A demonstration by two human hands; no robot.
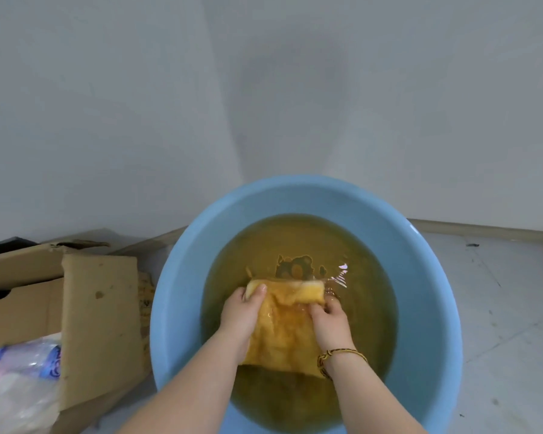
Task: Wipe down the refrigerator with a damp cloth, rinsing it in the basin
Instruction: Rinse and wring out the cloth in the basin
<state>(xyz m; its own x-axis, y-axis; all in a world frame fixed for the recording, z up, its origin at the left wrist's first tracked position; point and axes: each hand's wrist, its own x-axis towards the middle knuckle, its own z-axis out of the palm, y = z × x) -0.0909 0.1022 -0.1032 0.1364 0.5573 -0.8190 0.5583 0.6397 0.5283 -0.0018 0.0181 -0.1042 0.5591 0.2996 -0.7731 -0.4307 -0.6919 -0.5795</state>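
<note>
- Head view, surface: a pale grey tiled floor (508,308) with scuff marks and faint joint lines; a round blue basin (176,308) stands on it, close to the foot of the wall
- Head view, room: a plain pale grey wall (107,104) fills the upper half, with a vertical edge line running down to just behind the basin; a beige skirting board (483,228) runs along its base on the right; a soft shadow falls on the wall above the basin
- Basin contents: murky yellow-brown water (367,324) reaches partway up the sides, with a bright glint beside the far right corner of the cloth
- Task item: the yellow cloth (282,324) lies soaked in the basin near the middle, at the water's surface, folded over along its far edge
- Left hand (239,317): grips the cloth's left side, thumb curled on top of the folded edge
- Right hand (329,324): grips the cloth's right side, fingers curled into the fabric; a braided bracelet (342,355) sits on the wrist
- Left of the basin: an open cardboard box (98,324), one flap just beside the basin rim; a crumpled plastic bag (19,380) with blue print lies in or against it, cannot tell which
- Hidden or unclear: the basin's near rim and both forearms are cut off at the bottom edge; the left hand's fingers are under the cloth; the basin bottom is obscured by the water; a dark patch beyond the cloth cannot be identified
</note>
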